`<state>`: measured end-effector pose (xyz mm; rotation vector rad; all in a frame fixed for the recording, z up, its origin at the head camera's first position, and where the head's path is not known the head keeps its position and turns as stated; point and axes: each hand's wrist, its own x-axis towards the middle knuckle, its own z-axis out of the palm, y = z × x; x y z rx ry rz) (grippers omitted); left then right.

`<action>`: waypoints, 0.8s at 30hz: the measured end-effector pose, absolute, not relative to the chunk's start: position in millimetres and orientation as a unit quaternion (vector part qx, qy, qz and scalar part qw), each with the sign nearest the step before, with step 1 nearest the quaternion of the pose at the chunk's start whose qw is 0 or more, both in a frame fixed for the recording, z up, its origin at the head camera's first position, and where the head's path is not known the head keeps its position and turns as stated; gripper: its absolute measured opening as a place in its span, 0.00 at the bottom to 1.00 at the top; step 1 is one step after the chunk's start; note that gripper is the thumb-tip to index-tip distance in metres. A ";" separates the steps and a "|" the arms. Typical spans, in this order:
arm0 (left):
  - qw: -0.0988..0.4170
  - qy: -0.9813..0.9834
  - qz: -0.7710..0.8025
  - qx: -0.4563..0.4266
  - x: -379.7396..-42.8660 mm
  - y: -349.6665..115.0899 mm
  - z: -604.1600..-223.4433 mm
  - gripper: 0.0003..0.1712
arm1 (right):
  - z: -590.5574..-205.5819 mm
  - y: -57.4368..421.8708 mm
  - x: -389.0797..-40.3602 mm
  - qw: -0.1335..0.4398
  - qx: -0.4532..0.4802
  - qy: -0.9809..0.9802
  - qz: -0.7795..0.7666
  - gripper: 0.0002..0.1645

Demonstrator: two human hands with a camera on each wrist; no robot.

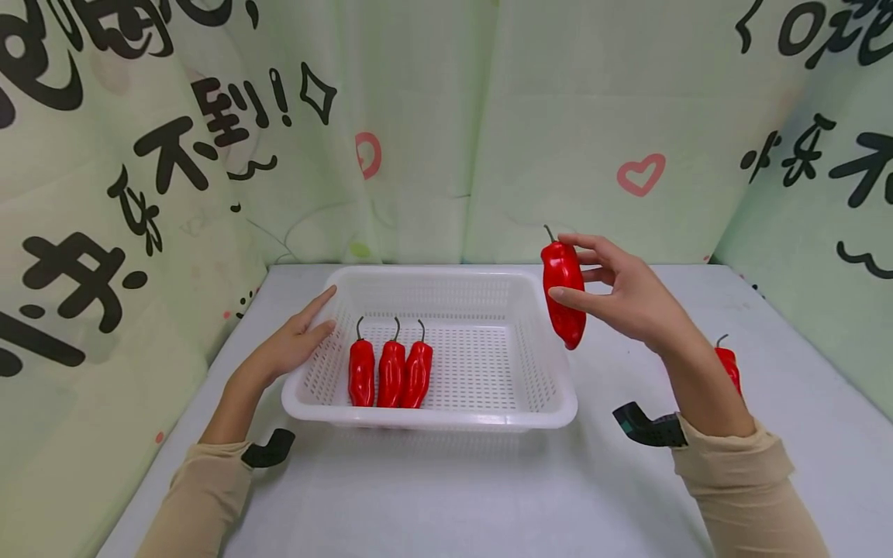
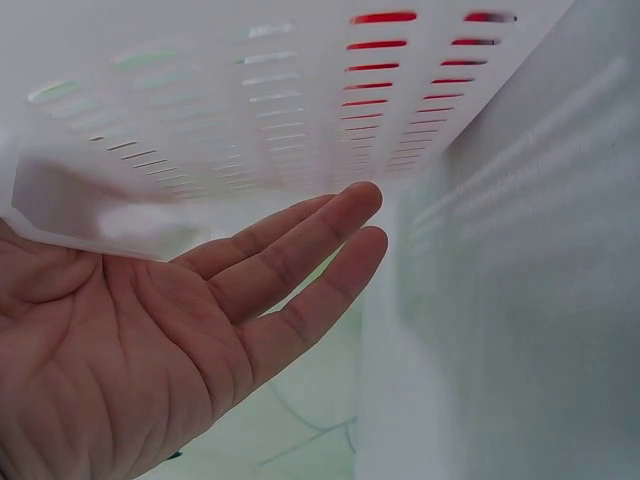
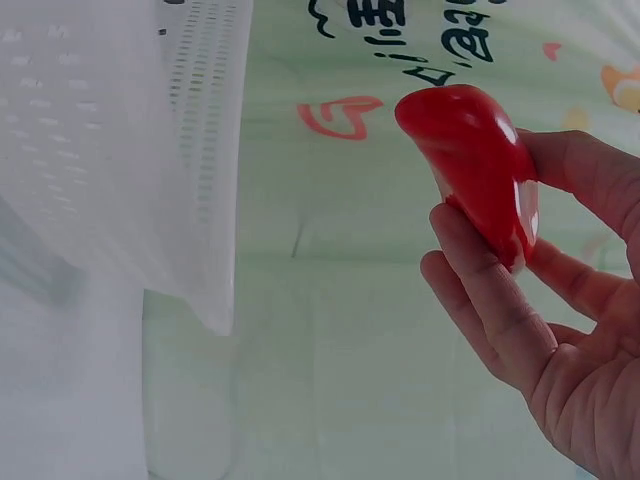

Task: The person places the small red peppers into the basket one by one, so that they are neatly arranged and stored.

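Observation:
A glossy red pepper [image 1: 563,291] with a dark curved stem is pinched between the thumb and fingers of my right hand [image 1: 621,291]. It hangs roughly upright over the right rim of the white plastic basket [image 1: 446,419]. Inside the basket, three similar red peppers [image 1: 391,374] stand side by side at the left. My left hand [image 1: 289,341] rests on the basket's left rim; in the left wrist view its straight fingers [image 2: 300,255] extend below the rim, along the slotted outer wall. The left thumb is hidden there.
Another red pepper [image 1: 729,366] is on the white table [image 1: 446,496] at the right, partly hidden behind my right forearm. Pale green curtains [image 1: 558,155] with black lettering enclose the table at the back and sides.

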<state>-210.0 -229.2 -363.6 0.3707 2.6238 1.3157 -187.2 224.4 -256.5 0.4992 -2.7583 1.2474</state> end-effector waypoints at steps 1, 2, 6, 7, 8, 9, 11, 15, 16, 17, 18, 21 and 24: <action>0.091 0.883 0.443 0.125 -210.1 -229.5 -363.8 0.38 | -255.4 222.3 -188.0 0.037 0.165 -0.897 0.409 0.47; 0.092 0.883 0.443 0.125 -210.2 -229.8 -364.2 0.38 | -254.3 220.3 -188.5 0.037 0.166 -0.895 0.412 0.47; 0.091 0.883 0.443 0.125 -210.1 -230.0 -364.0 0.38 | -251.7 213.7 -190.1 0.039 0.172 -0.889 0.422 0.46; 0.091 0.883 0.445 0.123 -210.2 -230.0 -364.1 0.38 | -251.3 212.1 -190.5 0.039 0.174 -0.888 0.424 0.46; 0.091 0.883 0.444 0.122 -210.0 -229.9 -363.8 0.38 | -251.1 210.5 -191.0 0.039 0.177 -0.887 0.425 0.46; 0.091 0.883 0.444 0.122 -209.8 -229.6 -363.3 0.38 | -250.7 208.8 -191.5 0.039 0.177 -0.886 0.427 0.46; 0.091 0.884 0.443 0.121 -209.3 -229.3 -363.0 0.39 | -250.0 204.8 -193.2 0.036 0.179 -0.883 0.432 0.45; 0.089 0.884 0.442 0.124 -210.6 -229.1 -363.7 0.39 | -247.4 197.3 -196.4 0.035 0.178 -0.875 0.448 0.43; 0.088 0.884 0.442 0.124 -211.2 -229.4 -364.3 0.39 | -246.7 195.6 -197.1 0.036 0.180 -0.873 0.452 0.42; 0.088 0.884 0.442 0.124 -211.7 -229.8 -364.8 0.39 | -246.0 193.9 -197.7 0.036 0.182 -0.870 0.456 0.42; 0.089 0.884 0.442 0.123 -212.2 -230.2 -365.3 0.39 | -245.4 192.3 -198.3 0.037 0.183 -0.869 0.459 0.41; 0.091 0.884 0.441 0.123 -212.3 -230.4 -365.6 0.39 | -244.3 187.1 -200.4 0.034 0.187 -0.865 0.464 0.41; 0.092 0.885 0.440 0.123 -212.0 -230.8 -365.0 0.39 | -244.0 181.8 -202.9 0.033 0.190 -0.863 0.466 0.41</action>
